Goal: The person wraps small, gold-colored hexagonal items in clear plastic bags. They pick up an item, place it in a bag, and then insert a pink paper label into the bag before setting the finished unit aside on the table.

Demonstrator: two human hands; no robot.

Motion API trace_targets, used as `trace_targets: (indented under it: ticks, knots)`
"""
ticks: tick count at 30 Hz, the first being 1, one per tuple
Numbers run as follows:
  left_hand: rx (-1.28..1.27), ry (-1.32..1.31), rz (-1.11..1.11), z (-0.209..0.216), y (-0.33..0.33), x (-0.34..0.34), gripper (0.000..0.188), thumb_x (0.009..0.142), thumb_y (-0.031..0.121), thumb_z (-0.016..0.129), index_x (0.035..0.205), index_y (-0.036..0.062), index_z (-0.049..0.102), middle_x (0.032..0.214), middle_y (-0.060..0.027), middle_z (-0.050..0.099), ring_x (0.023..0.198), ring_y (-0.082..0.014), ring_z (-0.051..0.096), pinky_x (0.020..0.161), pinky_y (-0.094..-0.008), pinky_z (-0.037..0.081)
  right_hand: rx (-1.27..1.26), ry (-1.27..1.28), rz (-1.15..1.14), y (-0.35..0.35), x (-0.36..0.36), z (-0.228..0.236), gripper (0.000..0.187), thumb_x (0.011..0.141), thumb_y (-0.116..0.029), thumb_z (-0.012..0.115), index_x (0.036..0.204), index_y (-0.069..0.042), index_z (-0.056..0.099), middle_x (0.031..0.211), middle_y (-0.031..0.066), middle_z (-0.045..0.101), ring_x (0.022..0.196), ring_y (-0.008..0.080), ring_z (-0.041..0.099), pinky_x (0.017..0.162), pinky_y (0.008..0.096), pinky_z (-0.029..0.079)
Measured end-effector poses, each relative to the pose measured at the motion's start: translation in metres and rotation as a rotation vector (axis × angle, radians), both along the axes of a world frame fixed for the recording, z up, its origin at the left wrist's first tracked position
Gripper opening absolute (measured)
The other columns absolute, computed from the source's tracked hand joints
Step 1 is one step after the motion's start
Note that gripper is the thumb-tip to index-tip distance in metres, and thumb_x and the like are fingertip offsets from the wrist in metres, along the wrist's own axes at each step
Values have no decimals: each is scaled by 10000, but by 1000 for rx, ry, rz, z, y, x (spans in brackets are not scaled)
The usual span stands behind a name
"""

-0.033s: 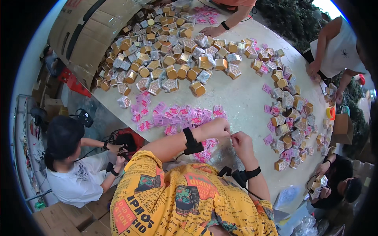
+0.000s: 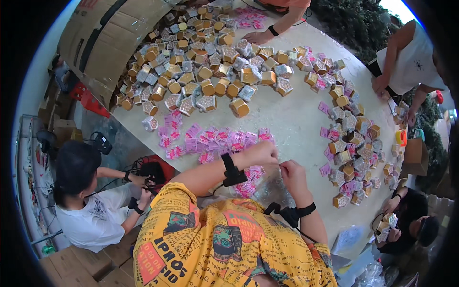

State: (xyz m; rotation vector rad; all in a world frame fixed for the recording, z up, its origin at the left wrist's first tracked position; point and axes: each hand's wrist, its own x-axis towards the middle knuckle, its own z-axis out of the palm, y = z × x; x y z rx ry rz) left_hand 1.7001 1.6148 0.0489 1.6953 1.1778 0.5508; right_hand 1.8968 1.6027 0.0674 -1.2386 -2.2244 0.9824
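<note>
Table [image 2: 291, 124]: pale, speckled, large; carries everything. Far beyond the fingers, a dense heap of small gold and silver boxes [image 2: 205, 71], faceted, foil-shiny; a second scatter lies to their right. Just ahead and left of the fingers, a band of flat pink packets [image 2: 210, 138], glossy, thin. Left hand [image 2: 260, 153] and right hand [image 2: 292, 176] meet close together above the near table edge, fingers narrowed in a pinch on something small; what exactly, I cannot tell. Judgement: fine two-hand work goes best with light fingertip pressure and hands low over the table.
</note>
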Motion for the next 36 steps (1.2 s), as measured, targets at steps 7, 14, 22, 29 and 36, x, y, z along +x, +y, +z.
trace_targets:
  ticks: [7, 14, 22, 29, 36]
  knots:
    - [43, 213, 161, 23, 38, -22, 311, 804, 303, 597, 816, -4, 644, 734, -182, 633, 691, -340, 618, 618, -410, 471, 96, 18, -18, 4, 2, 5, 56, 783, -18, 596, 834, 6, 595, 750, 182, 593, 670, 356, 589, 606, 399, 484]
    - [92, 101, 72, 28, 9, 20, 251, 845, 239, 523, 866, 4, 608, 794, -195, 623, 763, -367, 606, 675, -431, 468, -154, 202, -198, 7, 0, 5, 71, 839, -5, 567, 890, 20, 610, 721, 124, 598, 577, 201, 598, 535, 309, 481]
    - [11, -11, 135, 8, 0, 21, 164, 848, 151, 512, 865, -4, 563, 731, -146, 613, 659, -264, 619, 592, -360, 487, 23, 120, -140, 1, -2, 6, 68, 820, -12, 586, 880, 4, 615, 746, 155, 607, 594, 265, 613, 554, 346, 494]
    - [-276, -190, 144, -2, -2, 15, 146, 876, 130, 497, 828, 1, 545, 677, -59, 579, 603, -125, 586, 529, -269, 486, 245, -29, 13, 5, -7, 5, 75, 809, -49, 565, 866, -22, 607, 759, 167, 600, 664, 354, 605, 595, 421, 493]
    - [-141, 72, 95, -31, 0, 10, 229, 869, 211, 514, 790, 3, 568, 667, -148, 600, 654, -232, 618, 570, -339, 502, 251, -206, 96, 1, -8, -6, 73, 798, -34, 525, 864, -22, 554, 793, 188, 591, 683, 368, 604, 598, 433, 495]
